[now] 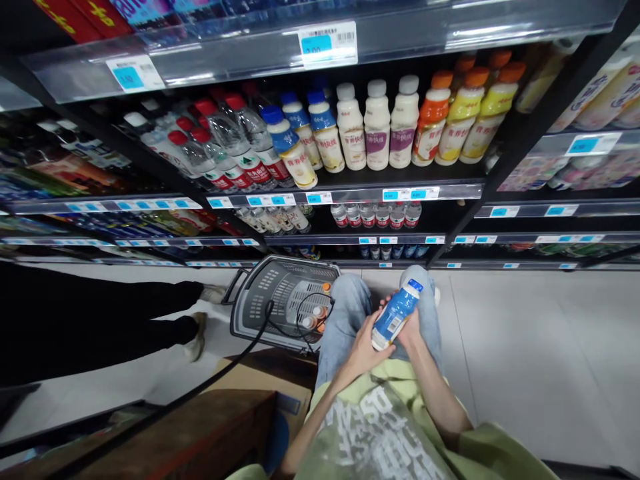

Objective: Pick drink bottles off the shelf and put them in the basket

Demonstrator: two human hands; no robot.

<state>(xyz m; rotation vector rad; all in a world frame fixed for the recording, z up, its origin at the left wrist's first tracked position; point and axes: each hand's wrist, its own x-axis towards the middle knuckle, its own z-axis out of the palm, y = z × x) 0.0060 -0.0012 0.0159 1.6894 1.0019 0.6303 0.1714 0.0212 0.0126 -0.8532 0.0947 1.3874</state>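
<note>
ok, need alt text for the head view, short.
The left hand and right hand hold a blue-labelled white plastic bottle above the person's knees. A grey plastic shopping basket sits on the floor ahead, below black shop shelves of drink bottles; another person's black-trousered legs stand at left.

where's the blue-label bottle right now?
Head view, lower centre: the blue-label bottle is held between the left hand and right hand above the person's jeans, just right of the grey basket on the floor.
</note>
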